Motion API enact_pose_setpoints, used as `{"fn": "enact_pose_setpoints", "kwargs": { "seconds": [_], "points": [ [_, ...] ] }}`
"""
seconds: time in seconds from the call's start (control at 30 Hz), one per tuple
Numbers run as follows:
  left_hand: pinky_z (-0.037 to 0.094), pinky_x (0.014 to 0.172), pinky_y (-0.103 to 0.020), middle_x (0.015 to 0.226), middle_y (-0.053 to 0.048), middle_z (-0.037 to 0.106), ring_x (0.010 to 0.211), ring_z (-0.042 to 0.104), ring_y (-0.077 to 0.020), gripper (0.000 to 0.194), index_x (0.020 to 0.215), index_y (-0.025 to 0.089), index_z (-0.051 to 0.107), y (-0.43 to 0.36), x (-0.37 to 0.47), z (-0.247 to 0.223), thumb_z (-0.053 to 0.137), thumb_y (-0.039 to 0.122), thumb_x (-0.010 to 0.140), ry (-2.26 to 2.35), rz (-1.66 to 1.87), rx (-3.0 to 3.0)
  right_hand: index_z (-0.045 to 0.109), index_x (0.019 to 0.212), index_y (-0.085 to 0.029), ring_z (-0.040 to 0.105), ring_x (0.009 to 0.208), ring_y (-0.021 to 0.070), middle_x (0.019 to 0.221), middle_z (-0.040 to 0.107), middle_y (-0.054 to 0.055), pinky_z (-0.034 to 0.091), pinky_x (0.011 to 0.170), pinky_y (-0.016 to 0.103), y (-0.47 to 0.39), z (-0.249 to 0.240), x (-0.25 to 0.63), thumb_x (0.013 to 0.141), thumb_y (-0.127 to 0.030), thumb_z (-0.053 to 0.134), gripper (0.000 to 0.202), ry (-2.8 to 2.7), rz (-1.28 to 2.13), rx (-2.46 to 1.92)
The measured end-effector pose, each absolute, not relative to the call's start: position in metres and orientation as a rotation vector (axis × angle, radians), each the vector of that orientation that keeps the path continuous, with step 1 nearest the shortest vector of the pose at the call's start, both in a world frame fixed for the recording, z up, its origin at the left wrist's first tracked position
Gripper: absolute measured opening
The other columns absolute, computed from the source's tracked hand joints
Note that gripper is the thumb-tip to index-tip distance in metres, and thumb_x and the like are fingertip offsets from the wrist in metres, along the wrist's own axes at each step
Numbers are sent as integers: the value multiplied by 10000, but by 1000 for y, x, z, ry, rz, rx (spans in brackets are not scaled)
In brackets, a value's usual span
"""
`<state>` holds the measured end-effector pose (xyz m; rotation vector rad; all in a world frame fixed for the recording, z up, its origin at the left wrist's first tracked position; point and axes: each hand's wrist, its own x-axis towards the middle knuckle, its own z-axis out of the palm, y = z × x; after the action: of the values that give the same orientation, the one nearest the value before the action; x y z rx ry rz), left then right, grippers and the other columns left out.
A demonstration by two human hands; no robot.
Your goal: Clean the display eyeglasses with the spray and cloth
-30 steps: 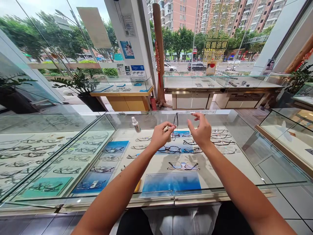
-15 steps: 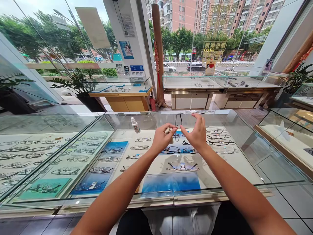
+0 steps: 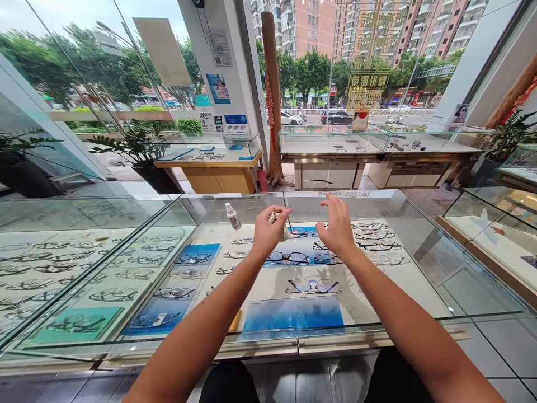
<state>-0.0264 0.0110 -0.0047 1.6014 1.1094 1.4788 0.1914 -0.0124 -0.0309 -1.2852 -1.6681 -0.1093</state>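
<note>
Above the glass display case, my left hand (image 3: 268, 229) pinches a pair of eyeglasses (image 3: 284, 198), turned nearly edge-on so the lenses barely show. A crumpled pale cloth (image 3: 284, 233) is bunched in the same hand. To the right, my right hand (image 3: 338, 226) is open, its thumb and fingers curved apart with nothing between them. A gap separates it from the eyeglasses. A white spray bottle (image 3: 232, 216) stands left of my left hand. Several eyeglasses, including a dark-rimmed pair (image 3: 289, 258) and a thin-rimmed pair (image 3: 313, 286), lie inside the case below my hands.
The glass display case (image 3: 403, 308) spans the area before me, with more frames on a blue sheet (image 3: 197, 252) at left. Another case (image 3: 495, 224) stands at right. Beyond are a wooden post (image 3: 272, 101), a potted plant (image 3: 146, 151) and counters by the window.
My left hand has shifted left with the eyeglasses and cloth, and the eyeglasses have turned. My right hand is now farther from them, its fingers still apart.
</note>
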Motion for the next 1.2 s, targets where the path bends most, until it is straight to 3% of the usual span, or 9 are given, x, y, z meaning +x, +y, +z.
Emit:
{"fn": "enact_pose_setpoints", "kwargs": {
  "seconds": [0.17,0.3,0.53,0.67,0.87,1.07,1.2],
  "points": [
    [406,641,-299,792,-23,699,653,484,-151,465,928,200,790,13,-28,-4,820,658,847,1096,1495,1583,675,1292,-179,509,1521,431,1598,639,220,444,1253,687,-12,-32,191,849,-167,637,445,-1693,-72,-1322],
    [461,702,-325,832,-39,731,711,558,-181,460,926,208,788,11,-25,-6,800,665,872,1061,1427,1670,714,1335,-214,591,1435,406,1513,724,177,480,1230,659,-18,-27,183,962,-341,701,393,-1778,-2,-1182],
    [555,1031,-427,1116,-112,791,1074,718,-279,399,872,225,787,5,-19,-8,811,622,900,907,1442,1799,750,1350,-246,706,1310,334,1385,807,138,570,1155,555,-25,-29,167,1041,-423,712,359,-1858,235,-1032],
    [551,1090,-456,1169,-122,777,1147,721,-298,378,891,232,818,6,-19,-10,836,610,885,878,1425,1817,769,1313,-249,733,1275,319,1338,824,132,596,1113,515,-24,-31,168,1042,-415,719,322,-1824,290,-1024],
    [562,1039,-441,1233,-132,771,1139,731,-300,363,880,223,827,9,-22,-9,861,584,858,850,1320,1782,788,1263,-232,751,1202,301,1270,841,125,598,1073,476,-25,-29,168,1059,-403,698,281,-1823,309,-998],
    [558,1036,-428,1120,-111,749,1090,708,-281,362,878,231,844,9,-26,-2,804,590,898,882,1263,1854,800,1278,-249,735,1184,307,1271,846,115,593,1066,492,-23,-29,171,1065,-372,656,285,-1844,226,-1035],
    [569,873,-374,1111,-83,714,951,677,-244,281,1013,247,869,18,-35,-2,749,463,881,1032,1276,1797,817,1307,-262,725,1204,312,1268,851,106,575,1096,516,-21,-29,173,1083,-364,602,327,-1834,223,-1067]
  ]
}}
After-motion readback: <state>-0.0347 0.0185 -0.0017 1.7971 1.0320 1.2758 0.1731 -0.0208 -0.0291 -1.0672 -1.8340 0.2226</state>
